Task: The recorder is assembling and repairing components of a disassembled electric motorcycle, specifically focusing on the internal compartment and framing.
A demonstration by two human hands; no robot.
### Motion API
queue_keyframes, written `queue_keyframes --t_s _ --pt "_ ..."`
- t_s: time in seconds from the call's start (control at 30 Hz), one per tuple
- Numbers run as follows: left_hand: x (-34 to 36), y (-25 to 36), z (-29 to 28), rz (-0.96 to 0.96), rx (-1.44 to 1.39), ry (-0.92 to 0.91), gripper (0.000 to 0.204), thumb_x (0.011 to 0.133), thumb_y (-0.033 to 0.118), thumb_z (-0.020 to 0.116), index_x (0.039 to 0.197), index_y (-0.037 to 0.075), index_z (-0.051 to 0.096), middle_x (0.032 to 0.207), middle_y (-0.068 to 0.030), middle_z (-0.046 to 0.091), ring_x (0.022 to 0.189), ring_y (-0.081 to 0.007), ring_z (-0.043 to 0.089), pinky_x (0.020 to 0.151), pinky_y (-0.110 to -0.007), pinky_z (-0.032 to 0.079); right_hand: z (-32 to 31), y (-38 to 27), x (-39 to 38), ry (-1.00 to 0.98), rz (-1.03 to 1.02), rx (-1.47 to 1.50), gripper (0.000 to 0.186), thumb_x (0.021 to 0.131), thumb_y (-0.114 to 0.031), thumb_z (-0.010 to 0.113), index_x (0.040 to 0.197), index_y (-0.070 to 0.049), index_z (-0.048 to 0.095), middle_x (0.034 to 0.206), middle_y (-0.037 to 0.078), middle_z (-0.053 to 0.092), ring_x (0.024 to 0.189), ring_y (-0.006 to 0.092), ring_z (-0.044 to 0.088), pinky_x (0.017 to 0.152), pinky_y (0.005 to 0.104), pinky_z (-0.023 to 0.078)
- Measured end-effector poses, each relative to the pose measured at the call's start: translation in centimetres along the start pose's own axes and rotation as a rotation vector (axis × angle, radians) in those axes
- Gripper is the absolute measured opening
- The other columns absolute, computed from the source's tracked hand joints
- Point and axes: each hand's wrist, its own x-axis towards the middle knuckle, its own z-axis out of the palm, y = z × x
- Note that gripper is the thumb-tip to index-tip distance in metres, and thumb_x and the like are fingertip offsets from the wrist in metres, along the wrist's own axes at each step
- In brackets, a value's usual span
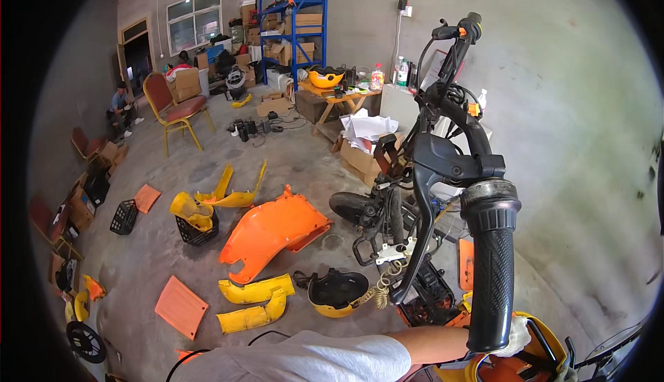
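A black scooter handlebar (491,271) with a ribbed grip and brake lever rises close in front of me at the right. My bare left forearm reaches rightward along the lower edge; my left hand (513,335), in a pale glove, is mostly hidden behind the grip's lower end, beside a yellow panel or container (536,323) with orange inside. A small bit of what looks like my gloved right hand (564,371) shows at the lower right. What either hand holds is unclear. The partly stripped scooter frame (387,209), with wheel and coiled cable, stands beyond the handlebar.
Orange panels (270,230), yellow panels (252,289), baskets (123,216) and a helmet (337,292) lie about the concrete floor. A wall (581,105) bounds the right. Behind are a wooden table (373,94), blue shelving (287,29), chairs (187,109) and a seated person (121,109) at far left.
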Motion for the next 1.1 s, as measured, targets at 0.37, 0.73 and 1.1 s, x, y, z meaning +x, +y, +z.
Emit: queue_keyframes --t_s 0.37,0.73,1.1 --pt "-0.2 -0.6 1.0 0.111 0.101 0.092 0.012 0.089 0.018 0.069 0.084 0.017 0.081 0.083 -0.0012 0.073 0.086 -0.0237 0.075 0.076 -0.044 0.054 1.4 2.3 0.9 0.017 -0.001 -0.028 0.056 0.095 -0.062 0.076 0.102 -0.007 0.087 0.092 0.016 0.082 0.078 0.0335 0.077 0.072 0.0465 0.058" --pt "-0.4 -0.5 6.0 0.076 0.106 0.495 0.022 0.091 0.028 0.063 0.078 0.011 0.062 0.071 -0.0100 0.065 0.074 -0.0289 0.067 0.077 -0.044 0.053 2.5 3.9 0.8 0.012 0.020 -0.129 0.054 0.099 -0.058 0.073 0.105 -0.006 0.086 0.096 0.022 0.081 0.080 0.0364 0.077 0.077 0.0481 0.059" --pt "1.1 1.0 6.5 -0.046 0.121 0.176 0.016 0.086 0.023 0.070 0.074 0.013 0.074 0.074 -0.0106 0.071 0.083 -0.0317 0.070 0.080 -0.046 0.055 0.7 1.2 0.6 -0.006 0.032 -0.075 0.061 0.095 -0.064 0.074 0.102 -0.005 0.087 0.096 0.020 0.081 0.082 0.0376 0.077 0.076 0.0472 0.060"
